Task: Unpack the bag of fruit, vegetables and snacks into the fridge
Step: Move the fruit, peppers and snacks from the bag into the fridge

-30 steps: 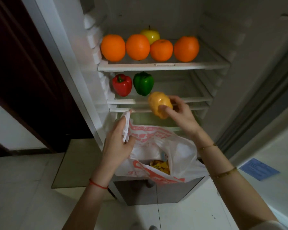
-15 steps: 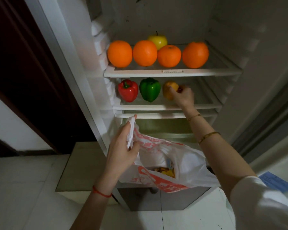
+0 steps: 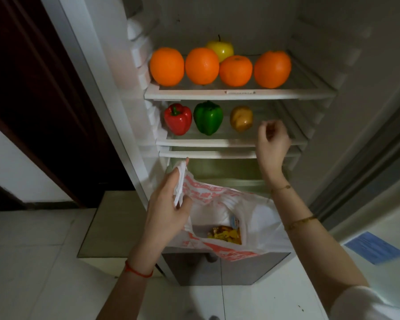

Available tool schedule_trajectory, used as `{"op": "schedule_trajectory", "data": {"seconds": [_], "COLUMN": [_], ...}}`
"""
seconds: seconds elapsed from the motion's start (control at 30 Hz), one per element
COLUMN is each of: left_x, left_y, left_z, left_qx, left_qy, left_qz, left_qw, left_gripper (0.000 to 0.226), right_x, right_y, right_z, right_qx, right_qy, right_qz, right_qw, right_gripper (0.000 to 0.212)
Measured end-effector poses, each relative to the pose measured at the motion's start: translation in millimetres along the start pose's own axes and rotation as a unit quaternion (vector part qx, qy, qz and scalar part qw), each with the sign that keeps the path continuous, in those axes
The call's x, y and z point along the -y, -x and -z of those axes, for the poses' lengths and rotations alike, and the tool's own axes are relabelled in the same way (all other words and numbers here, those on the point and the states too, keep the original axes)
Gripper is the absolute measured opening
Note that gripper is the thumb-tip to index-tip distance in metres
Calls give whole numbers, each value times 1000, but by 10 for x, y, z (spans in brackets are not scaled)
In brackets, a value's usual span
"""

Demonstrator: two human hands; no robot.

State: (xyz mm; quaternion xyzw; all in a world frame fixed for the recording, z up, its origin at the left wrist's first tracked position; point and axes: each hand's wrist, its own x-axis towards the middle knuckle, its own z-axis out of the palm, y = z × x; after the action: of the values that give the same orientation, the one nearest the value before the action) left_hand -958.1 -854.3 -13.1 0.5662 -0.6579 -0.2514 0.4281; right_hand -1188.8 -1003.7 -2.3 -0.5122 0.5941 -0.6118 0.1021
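Observation:
The fridge stands open before me. On its second shelf a red pepper, a green pepper and a yellow-brown potato stand in a row. My right hand hovers just right of the potato, fingers loosely curled and empty. My left hand grips a handle of the white-and-red plastic bag, held open below the shelves. A yellow snack packet shows inside the bag.
The top shelf carries several oranges and a yellow apple behind them. A lower drawer sits behind the bag. A dark door is at left and a blue paper lies on the floor at right.
My right hand carried the potato from above the bag to the second shelf, set it beside the green pepper, let go and drew back to the right. The left hand kept holding the bag.

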Motion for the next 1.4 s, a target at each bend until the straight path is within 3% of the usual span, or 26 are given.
{"op": "schedule_trajectory", "data": {"seconds": [0.1,0.33,0.47,0.6,0.67,0.8,0.97,1.4], "left_x": [-34,-64,-79,-45,-33,18,48,107], "left_y": [57,239,358,447,472,484,483,360], "left_z": [-37,-97,-147,-206,-204,-205,-219,-241], "left_qx": [-6,2,-18,-106,-117,-95,-72,-25], "left_qy": [-9,-13,-27,-89,-98,-126,-110,-78], "left_qz": [-4,-16,-33,-37,-25,-58,-82,-100], "left_qw": [1000,1000,999,990,988,986,988,992], "left_gripper": [74,76,63,23,27,24,22,21], "right_x": [70,-124,-426,-805,-958,-1154,-1322,-1477], "right_y": [333,1069,1386,1553,1613,1740,1863,2015], "right_z": [186,444,463,345,263,109,-12,-89], "right_qx": [33,298,484,597,613,600,575,539], "right_qy": [-42,-31,108,256,306,370,458,482], "right_qz": [54,130,114,68,49,40,92,124], "right_qw": [997,945,861,757,727,708,671,679], "right_gripper": [24,24,23,22,32,38,38,38]}}
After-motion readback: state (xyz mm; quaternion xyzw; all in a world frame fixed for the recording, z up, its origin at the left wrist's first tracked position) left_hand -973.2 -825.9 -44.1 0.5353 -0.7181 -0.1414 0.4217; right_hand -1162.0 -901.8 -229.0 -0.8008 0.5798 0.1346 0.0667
